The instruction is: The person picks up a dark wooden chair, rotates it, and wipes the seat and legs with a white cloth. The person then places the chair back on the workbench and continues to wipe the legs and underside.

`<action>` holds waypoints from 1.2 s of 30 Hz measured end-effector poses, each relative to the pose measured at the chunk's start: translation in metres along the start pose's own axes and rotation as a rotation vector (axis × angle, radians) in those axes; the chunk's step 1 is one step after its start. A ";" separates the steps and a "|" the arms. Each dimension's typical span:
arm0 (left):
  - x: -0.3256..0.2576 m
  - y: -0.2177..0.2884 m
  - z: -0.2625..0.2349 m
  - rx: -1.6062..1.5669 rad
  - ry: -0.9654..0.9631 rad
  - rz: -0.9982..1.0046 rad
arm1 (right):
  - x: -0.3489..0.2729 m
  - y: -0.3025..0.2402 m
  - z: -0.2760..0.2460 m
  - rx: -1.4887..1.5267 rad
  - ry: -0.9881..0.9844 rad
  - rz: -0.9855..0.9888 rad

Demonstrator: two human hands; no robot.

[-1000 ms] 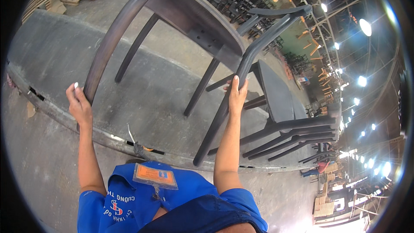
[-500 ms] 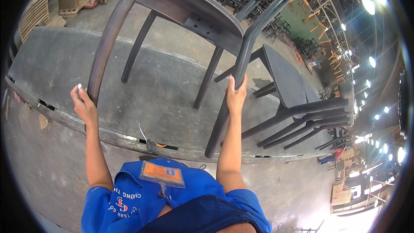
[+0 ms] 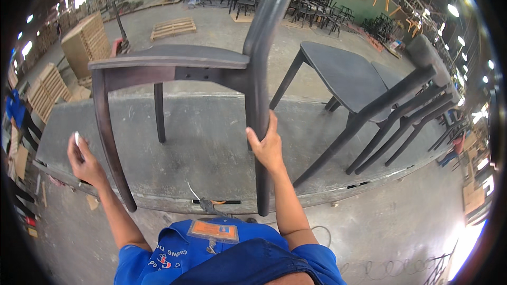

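Note:
A dark grey wooden chair (image 3: pixel 177 58) stands side-on before me, over a long grey table (image 3: pixel 195 121). Its seat is seen nearly edge-on, with dark holes in the rail below. My right hand (image 3: pixel 266 145) is wrapped round the chair's rear leg, under the seat, thumb on the near side. To the left of the curved front leg, and apart from it, my left hand (image 3: pixel 86 163) pinches a small white piece (image 3: pixel 77 137) that sticks up past the fingertips. Whether the near legs touch the table's front edge, I cannot tell.
More dark chairs (image 3: pixel 346 74) stand in a row on the table to the right. A cord (image 3: pixel 208 206) hangs at the table's front edge. Stacked boards (image 3: pixel 87 47) and a pallet (image 3: pixel 174 27) lie beyond. Another person (image 3: pixel 24 116) is at the far left.
The chair has turned from a tilted pose, underside showing, to nearly upright. My right hand has kept hold of its rear leg. My left hand now sits farther from the front leg. The view has shifted.

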State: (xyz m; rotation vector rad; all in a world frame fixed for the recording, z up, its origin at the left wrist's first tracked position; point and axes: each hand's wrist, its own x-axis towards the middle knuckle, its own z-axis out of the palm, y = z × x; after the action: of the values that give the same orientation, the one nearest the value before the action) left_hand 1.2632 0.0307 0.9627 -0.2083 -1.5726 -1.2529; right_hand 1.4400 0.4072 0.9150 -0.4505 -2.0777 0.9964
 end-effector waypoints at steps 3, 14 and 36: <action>0.050 0.086 0.046 -0.095 -0.195 0.354 | -0.007 0.003 -0.004 0.174 -0.120 0.123; 0.041 0.230 0.333 -0.031 -0.711 1.116 | -0.049 0.005 -0.006 0.181 -0.206 0.019; -0.009 0.234 0.408 0.004 -0.569 1.240 | -0.068 0.007 -0.002 0.213 -0.159 -0.116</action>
State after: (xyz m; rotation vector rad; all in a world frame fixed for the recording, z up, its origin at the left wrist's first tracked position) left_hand 1.1763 0.4565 1.1427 -1.3847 -1.4313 -0.1876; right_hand 1.4851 0.3728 0.8770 -0.1446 -2.0807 1.2001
